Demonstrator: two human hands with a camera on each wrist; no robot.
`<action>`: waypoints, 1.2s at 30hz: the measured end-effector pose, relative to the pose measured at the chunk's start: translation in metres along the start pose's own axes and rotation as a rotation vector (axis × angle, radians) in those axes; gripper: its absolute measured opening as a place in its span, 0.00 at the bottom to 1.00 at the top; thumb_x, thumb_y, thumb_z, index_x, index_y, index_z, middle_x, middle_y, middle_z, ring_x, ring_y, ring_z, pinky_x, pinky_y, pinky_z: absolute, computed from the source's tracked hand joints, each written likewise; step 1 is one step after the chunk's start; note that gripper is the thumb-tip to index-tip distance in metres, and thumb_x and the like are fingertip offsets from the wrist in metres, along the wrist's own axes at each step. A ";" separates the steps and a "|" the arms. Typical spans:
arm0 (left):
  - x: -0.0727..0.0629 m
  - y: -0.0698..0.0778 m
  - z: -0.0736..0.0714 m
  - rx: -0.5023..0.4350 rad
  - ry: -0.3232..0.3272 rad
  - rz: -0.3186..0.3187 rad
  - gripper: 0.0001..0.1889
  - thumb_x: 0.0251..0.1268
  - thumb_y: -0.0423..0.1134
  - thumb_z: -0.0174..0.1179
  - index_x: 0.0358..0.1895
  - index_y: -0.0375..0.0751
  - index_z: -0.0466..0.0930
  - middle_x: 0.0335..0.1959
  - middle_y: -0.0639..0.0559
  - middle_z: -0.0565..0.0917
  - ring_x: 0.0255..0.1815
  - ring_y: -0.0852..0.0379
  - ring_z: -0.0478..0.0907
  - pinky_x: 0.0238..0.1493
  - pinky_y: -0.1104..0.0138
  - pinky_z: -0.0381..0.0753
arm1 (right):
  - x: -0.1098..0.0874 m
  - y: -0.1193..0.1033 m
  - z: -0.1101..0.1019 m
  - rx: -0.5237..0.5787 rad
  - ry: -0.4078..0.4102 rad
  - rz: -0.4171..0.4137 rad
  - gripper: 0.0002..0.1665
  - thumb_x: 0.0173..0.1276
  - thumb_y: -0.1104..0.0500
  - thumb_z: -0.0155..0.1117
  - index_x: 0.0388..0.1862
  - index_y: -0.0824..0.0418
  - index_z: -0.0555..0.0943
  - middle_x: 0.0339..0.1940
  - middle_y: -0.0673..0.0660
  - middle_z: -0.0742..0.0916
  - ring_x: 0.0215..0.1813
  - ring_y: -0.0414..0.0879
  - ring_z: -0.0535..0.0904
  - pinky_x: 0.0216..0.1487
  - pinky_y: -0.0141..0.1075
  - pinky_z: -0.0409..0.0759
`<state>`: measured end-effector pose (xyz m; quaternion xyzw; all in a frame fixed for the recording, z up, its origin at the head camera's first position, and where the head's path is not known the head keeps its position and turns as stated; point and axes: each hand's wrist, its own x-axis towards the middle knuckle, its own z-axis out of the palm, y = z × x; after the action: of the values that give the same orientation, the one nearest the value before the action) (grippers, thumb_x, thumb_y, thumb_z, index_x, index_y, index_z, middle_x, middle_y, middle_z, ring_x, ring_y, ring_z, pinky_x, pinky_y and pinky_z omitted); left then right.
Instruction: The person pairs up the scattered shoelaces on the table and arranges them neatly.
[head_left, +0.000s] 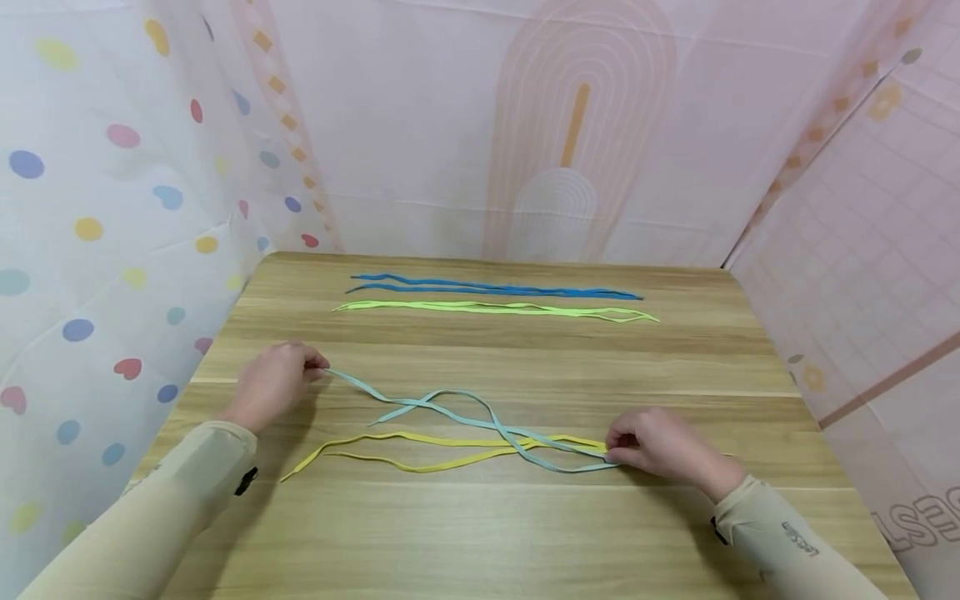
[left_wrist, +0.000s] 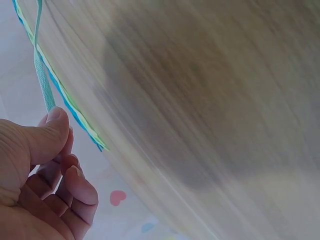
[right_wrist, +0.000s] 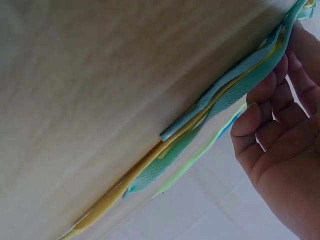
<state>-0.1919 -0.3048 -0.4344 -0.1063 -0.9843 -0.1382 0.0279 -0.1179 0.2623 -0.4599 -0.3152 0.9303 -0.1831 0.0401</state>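
Note:
My left hand (head_left: 277, 379) pinches one end of a light blue shoelace (head_left: 422, 403) between thumb and fingers, just over the table's left side. In the left wrist view, the shoelace (left_wrist: 44, 82) runs up from the fingertips. My right hand (head_left: 663, 446) pinches the same shoelace near its right part, where two strands come together. The lace's other tip lies loose on the tabletop, and its strands cross each other. Beneath it lies a yellow shoelace (head_left: 427, 469), partly hidden by the right hand. In the right wrist view, light blue and yellow strands run close together beside the fingers.
Farther back on the wooden table (head_left: 465, 533), a neon green shoelace (head_left: 465, 308) and a dark blue shoelace (head_left: 570, 292) lie doubled and side by side. Patterned cloth (head_left: 420, 125) hangs behind the table and along both sides.

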 end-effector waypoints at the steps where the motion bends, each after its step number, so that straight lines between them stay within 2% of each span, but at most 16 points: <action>1: 0.000 0.000 0.000 0.001 -0.002 -0.002 0.04 0.72 0.34 0.68 0.40 0.43 0.92 0.43 0.41 0.92 0.44 0.36 0.89 0.43 0.40 0.85 | -0.001 0.000 0.001 -0.008 0.015 -0.018 0.08 0.66 0.54 0.81 0.32 0.45 0.87 0.31 0.37 0.87 0.33 0.28 0.77 0.34 0.29 0.77; 4: -0.001 -0.002 0.001 -0.001 -0.005 -0.011 0.04 0.72 0.34 0.68 0.40 0.43 0.92 0.43 0.40 0.92 0.45 0.36 0.89 0.43 0.40 0.85 | -0.003 -0.001 0.003 -0.026 0.051 -0.071 0.10 0.63 0.54 0.83 0.31 0.45 0.87 0.30 0.37 0.86 0.32 0.29 0.77 0.33 0.29 0.76; 7: -0.001 -0.004 0.002 -0.002 0.000 -0.019 0.04 0.71 0.34 0.69 0.39 0.43 0.92 0.43 0.40 0.92 0.43 0.36 0.89 0.41 0.41 0.85 | -0.007 -0.001 0.004 -0.049 0.060 -0.086 0.13 0.61 0.55 0.85 0.29 0.45 0.85 0.27 0.36 0.84 0.30 0.29 0.75 0.33 0.27 0.74; 15: -0.002 -0.008 0.004 0.000 0.003 -0.026 0.03 0.71 0.35 0.69 0.39 0.44 0.93 0.43 0.41 0.92 0.43 0.37 0.89 0.39 0.42 0.85 | -0.023 0.002 -0.003 -0.033 0.025 0.025 0.12 0.61 0.54 0.84 0.29 0.45 0.84 0.27 0.35 0.83 0.30 0.29 0.72 0.32 0.29 0.72; 21: -0.002 -0.010 0.003 -0.005 -0.011 -0.032 0.03 0.71 0.35 0.69 0.39 0.43 0.92 0.43 0.40 0.92 0.42 0.37 0.88 0.39 0.43 0.84 | -0.031 0.005 -0.008 0.011 -0.039 0.111 0.12 0.62 0.53 0.83 0.32 0.46 0.84 0.26 0.35 0.81 0.30 0.28 0.70 0.31 0.28 0.71; 24: -0.002 -0.010 0.003 0.000 -0.018 -0.031 0.03 0.72 0.36 0.69 0.39 0.43 0.92 0.42 0.41 0.91 0.42 0.38 0.88 0.39 0.42 0.84 | -0.033 0.006 -0.009 0.012 -0.057 0.121 0.12 0.62 0.53 0.83 0.33 0.46 0.83 0.26 0.35 0.80 0.29 0.27 0.69 0.31 0.28 0.70; 31: -0.001 -0.010 0.003 0.010 -0.037 -0.037 0.04 0.72 0.36 0.68 0.40 0.44 0.92 0.42 0.42 0.92 0.41 0.39 0.88 0.40 0.41 0.84 | -0.035 0.004 -0.010 -0.015 -0.046 0.069 0.15 0.63 0.55 0.83 0.29 0.43 0.82 0.26 0.33 0.81 0.29 0.27 0.68 0.31 0.28 0.70; 36: -0.001 -0.009 0.003 0.006 -0.044 -0.040 0.03 0.72 0.36 0.69 0.40 0.44 0.92 0.42 0.42 0.91 0.41 0.40 0.88 0.39 0.42 0.84 | -0.041 -0.002 -0.014 0.065 -0.068 0.052 0.15 0.62 0.54 0.83 0.27 0.43 0.82 0.25 0.33 0.81 0.28 0.25 0.68 0.30 0.27 0.70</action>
<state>-0.1928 -0.3131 -0.4400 -0.0897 -0.9870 -0.1334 0.0039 -0.0865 0.2902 -0.4473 -0.2953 0.9299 -0.2014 0.0868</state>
